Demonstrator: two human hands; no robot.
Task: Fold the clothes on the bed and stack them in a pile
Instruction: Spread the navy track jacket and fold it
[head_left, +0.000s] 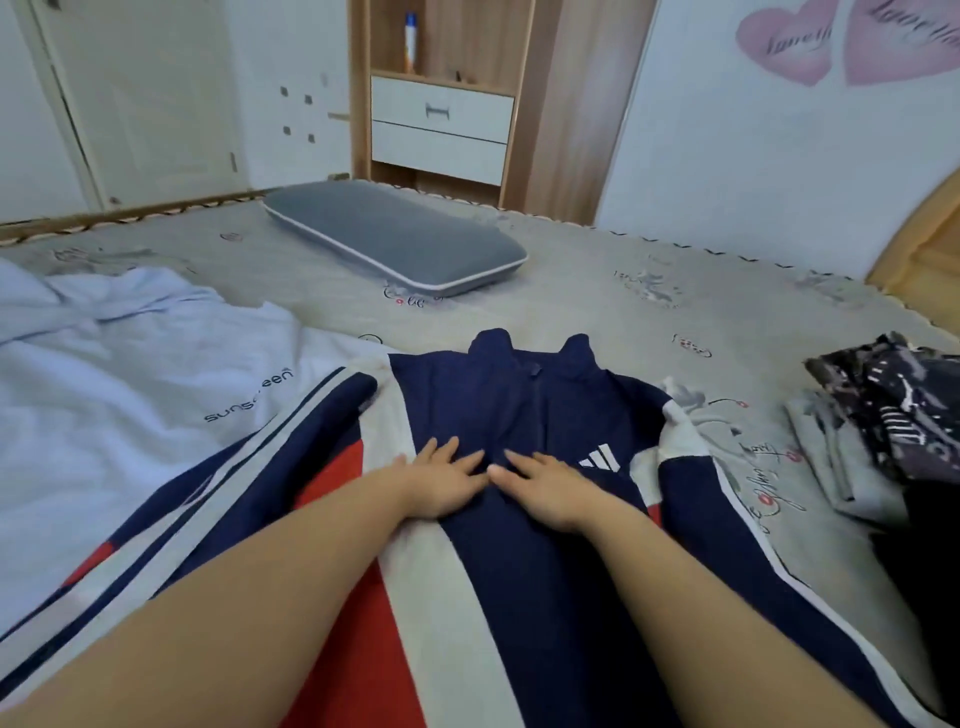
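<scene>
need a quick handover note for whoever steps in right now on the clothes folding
Left hand and right hand: both open, pressed flat, fingers straight, on the chest of the navy jacket, holding nothing.
The jacket lies spread face up on the bed, collar away from the person, both sleeves still out to the sides.
Light blue garment lies loose and unfolded to the left.
A small pile of clothes sits at the right edge.
Done: jacket laid out. Left: fold it, fold the light blue garment, add both to the pile.
</scene>
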